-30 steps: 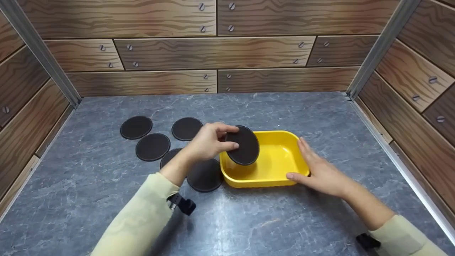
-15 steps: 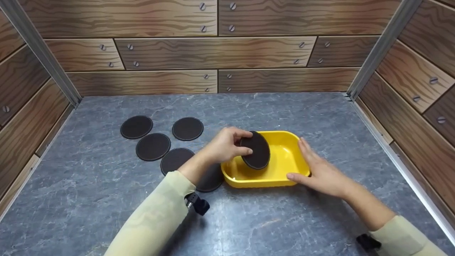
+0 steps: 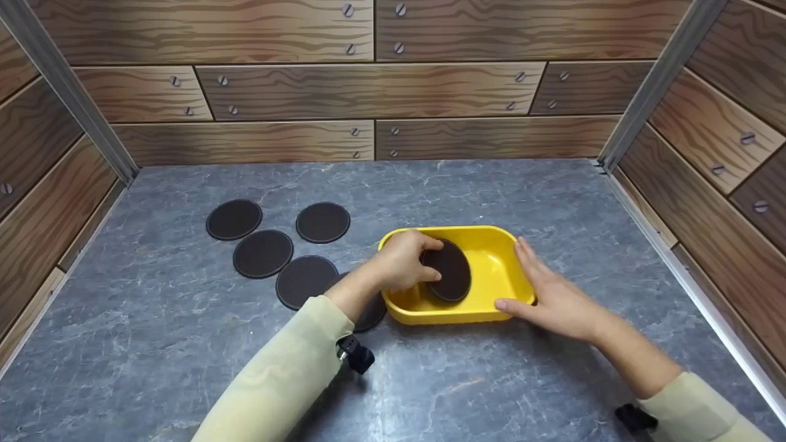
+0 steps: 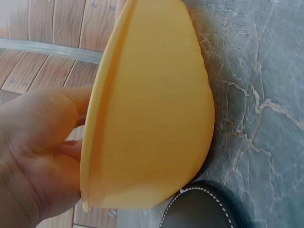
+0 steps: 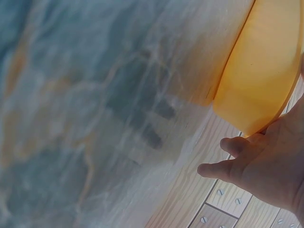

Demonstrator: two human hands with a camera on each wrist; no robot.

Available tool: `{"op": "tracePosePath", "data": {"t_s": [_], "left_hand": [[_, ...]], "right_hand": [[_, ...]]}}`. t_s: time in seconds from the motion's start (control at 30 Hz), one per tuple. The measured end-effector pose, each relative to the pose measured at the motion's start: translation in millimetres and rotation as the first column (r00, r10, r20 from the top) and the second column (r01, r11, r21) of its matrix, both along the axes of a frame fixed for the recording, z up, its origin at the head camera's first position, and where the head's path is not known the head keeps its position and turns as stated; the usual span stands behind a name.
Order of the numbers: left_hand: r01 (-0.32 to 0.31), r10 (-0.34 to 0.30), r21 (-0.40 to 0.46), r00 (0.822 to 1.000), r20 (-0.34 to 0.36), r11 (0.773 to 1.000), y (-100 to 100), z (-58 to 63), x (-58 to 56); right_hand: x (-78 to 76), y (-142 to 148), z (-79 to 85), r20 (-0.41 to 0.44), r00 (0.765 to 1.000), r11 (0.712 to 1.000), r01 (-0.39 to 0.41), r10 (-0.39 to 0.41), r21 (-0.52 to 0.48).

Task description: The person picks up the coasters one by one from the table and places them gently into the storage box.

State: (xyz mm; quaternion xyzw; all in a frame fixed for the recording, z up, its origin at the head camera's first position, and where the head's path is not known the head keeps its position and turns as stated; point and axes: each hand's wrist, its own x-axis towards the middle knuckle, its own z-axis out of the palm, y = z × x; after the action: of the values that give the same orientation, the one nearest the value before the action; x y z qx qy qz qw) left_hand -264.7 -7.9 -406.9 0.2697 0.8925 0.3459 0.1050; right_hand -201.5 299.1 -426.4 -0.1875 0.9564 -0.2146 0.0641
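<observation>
Left hand [image 3: 402, 263] and black disc [image 3: 452, 273]: advanced right and down into the yellow tray [image 3: 457, 316].
The fingers [image 3: 431, 244] have carried the disc from over the tray's left rim to a lower position inside the walls. The left forearm [image 3: 288, 368] has followed; its wrist end now covers much of the near disc [image 3: 372, 314] beside the tray, and the adjacent disc [image 3: 306, 280], earlier partly hidden, is almost fully exposed.

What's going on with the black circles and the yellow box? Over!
Left hand pinches black disc inside yellow box. Right hand touches the box. Five more discs on the table. Nothing visibly in the way.
</observation>
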Motion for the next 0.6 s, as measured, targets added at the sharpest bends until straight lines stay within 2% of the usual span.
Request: {"op": "tracePosePath", "data": {"t_s": [0.2,0.6], "left_hand": [[-0.02,0.02,-0.13,1.0,-0.002,0.991,7,-0.8,1.2],[-0.061,0.058,-0.243,0.998,-0.019,0.968,16,-3.0,2.6]], "right_hand": [[0.4,0,0.4,0.005,1.0,1.0,0.001,-0.001,-0.003],[-0.3,-1,0.8,0.01,1.0,1.0,0.003,-0.003,0.007]]}}
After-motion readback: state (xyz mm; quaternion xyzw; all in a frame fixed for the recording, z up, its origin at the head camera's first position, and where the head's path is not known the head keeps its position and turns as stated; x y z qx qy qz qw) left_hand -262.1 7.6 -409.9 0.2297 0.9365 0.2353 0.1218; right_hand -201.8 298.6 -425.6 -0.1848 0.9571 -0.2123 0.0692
